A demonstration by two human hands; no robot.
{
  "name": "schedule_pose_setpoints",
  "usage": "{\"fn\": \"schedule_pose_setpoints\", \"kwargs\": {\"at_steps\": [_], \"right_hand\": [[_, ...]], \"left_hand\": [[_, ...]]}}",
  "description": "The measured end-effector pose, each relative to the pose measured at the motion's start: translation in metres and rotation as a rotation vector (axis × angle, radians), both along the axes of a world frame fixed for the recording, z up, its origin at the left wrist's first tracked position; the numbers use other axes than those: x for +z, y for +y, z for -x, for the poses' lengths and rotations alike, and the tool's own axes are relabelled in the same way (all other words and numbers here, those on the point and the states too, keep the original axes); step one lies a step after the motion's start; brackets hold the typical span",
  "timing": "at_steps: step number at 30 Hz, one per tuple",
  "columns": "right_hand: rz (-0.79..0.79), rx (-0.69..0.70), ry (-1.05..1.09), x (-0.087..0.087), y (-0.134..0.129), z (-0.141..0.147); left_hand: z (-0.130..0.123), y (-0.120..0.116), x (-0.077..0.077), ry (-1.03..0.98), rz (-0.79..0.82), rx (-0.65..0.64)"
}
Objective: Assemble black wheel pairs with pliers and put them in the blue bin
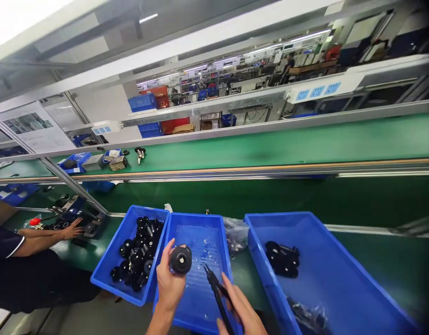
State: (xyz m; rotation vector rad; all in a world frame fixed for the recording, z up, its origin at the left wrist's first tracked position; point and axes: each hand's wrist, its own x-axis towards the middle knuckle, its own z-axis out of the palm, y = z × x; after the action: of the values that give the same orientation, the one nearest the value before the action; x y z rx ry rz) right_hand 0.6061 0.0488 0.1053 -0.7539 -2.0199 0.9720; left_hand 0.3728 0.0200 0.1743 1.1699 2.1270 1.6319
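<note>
My left hand (169, 279) is closed around a black cylindrical part (180, 260), whose round end with a small bright centre faces me. In my right hand (244, 304) is a pair of black pliers (214, 284) with slim, pointed tips, my fingers around the handles. The tips point up and left, a short way to the right of the part and apart from it. Both hands are over the middle blue bin (196, 228), where a few small clear or shiny bits lie on the ribbed floor.
Many black parts (141, 251) fill the left blue bin (118, 291). The right blue bin (360, 270) holds several black parts (282, 258) and a plastic bag (308, 314). Another bag (236, 235) lies between bins. A co-worker's hand (73, 230) is at far left. A shelf (235, 156) spans behind.
</note>
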Motion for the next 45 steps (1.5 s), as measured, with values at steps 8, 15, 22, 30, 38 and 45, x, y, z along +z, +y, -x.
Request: {"fn": "schedule_pose_setpoints", "kwargs": {"at_steps": [8,15,22,30,38,45], "right_hand": [[-0.449,-0.059,-0.029,0.062,-0.029,0.059],[-0.446,-0.123,-0.082,0.072,-0.04,0.075],[-0.44,-0.162,-0.068,0.079,-0.045,0.082],[-0.43,-0.162,-0.091,0.073,-0.044,0.081],[-0.388,-0.139,-0.08,0.079,-0.046,0.082],[-0.4,-0.152,-0.108,0.076,-0.048,0.081]], "left_hand": [[0.038,-0.03,-0.003,0.331,-0.075,0.096],[0.044,-0.031,0.006,0.451,-0.158,0.034],[0.04,-0.028,0.008,0.429,-0.19,0.019],[0.039,-0.024,0.012,0.438,-0.207,-0.007],[0.036,-0.023,0.014,0.402,-0.212,-0.044],[0.036,-0.022,0.007,0.376,-0.21,-0.045]]}}
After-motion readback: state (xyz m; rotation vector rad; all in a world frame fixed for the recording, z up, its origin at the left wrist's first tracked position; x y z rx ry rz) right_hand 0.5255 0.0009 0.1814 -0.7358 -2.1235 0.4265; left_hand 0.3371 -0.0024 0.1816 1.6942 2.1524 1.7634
